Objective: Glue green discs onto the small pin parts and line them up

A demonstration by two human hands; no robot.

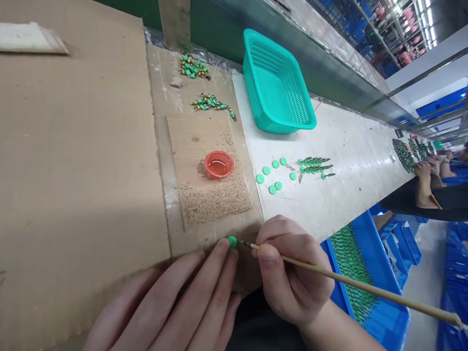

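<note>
From here, the left hand (183, 304) presses fingertips on a green disc (232, 242); the red cup (219, 165) beyond holds amber liquid. The right hand (292, 268) grips a brush (329, 273); a blue bin (387, 282) holds green pieces (353, 273).

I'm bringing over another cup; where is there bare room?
Bare cardboard lies between the pale roll and left hand; also white tabletop, right of the basket. Crowded: the speckled board, around green discs and right hand.
</note>
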